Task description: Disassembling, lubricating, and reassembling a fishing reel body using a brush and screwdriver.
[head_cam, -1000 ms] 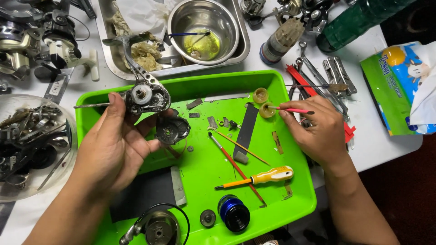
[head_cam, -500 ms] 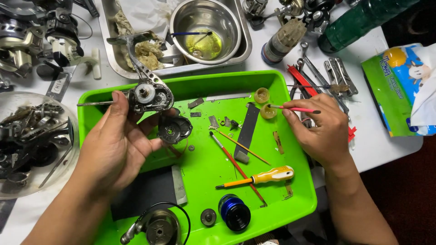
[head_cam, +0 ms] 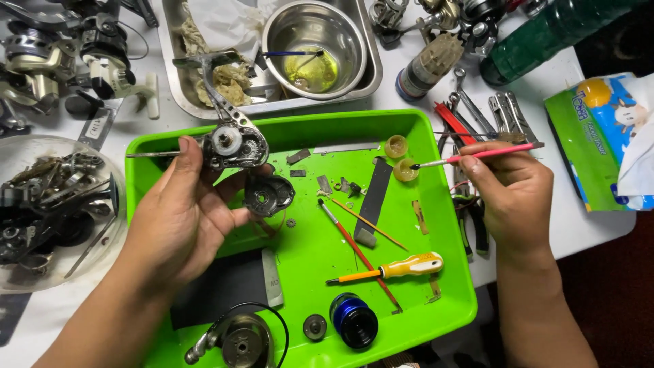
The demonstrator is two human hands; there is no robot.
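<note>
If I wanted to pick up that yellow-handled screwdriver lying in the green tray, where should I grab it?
Grip the yellow-handled screwdriver by its thick yellow handle, probably coming straight down from above. It lies flat on the green plastic tray, and the handle is its widest part, with bare tray either side; the orange shaft is thin.

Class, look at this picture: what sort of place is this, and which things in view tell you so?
Probably a fishing-reel repair bench. The left hand holds an opened reel over a green tray of small parts, the right hand dips a brush in a grease cup, and more reels wait nearby.
</note>
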